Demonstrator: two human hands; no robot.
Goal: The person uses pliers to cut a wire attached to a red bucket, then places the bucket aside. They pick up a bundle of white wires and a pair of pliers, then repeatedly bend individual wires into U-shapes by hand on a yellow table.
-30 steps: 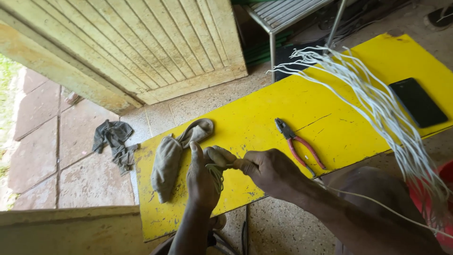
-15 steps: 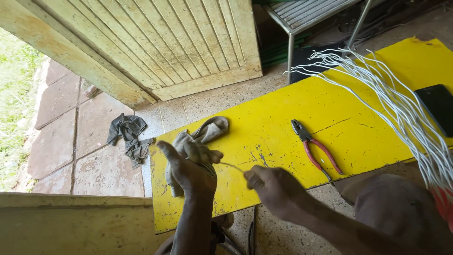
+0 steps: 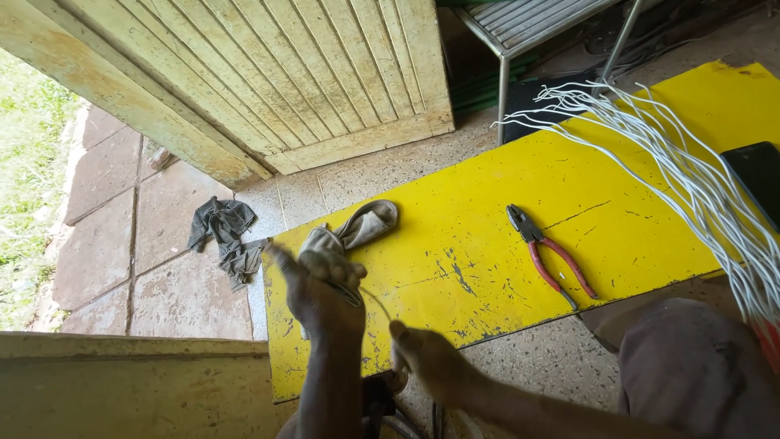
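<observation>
I see the left hand (image 3: 323, 294), low and left of centre in the frame, closed in a fist around a thin wire (image 3: 375, 297). The wire arcs from that fist down and right toward the right hand (image 3: 429, 359), its long axis running upper left to lower right over the yellow board (image 3: 487, 211). I cannot tell whether the right fingers pinch it; they curl away from me. A grey glove (image 3: 357, 229) lies partly behind the fist. Pliers (image 3: 548, 256) lie on the board, jaws pointing to the upper left.
</observation>
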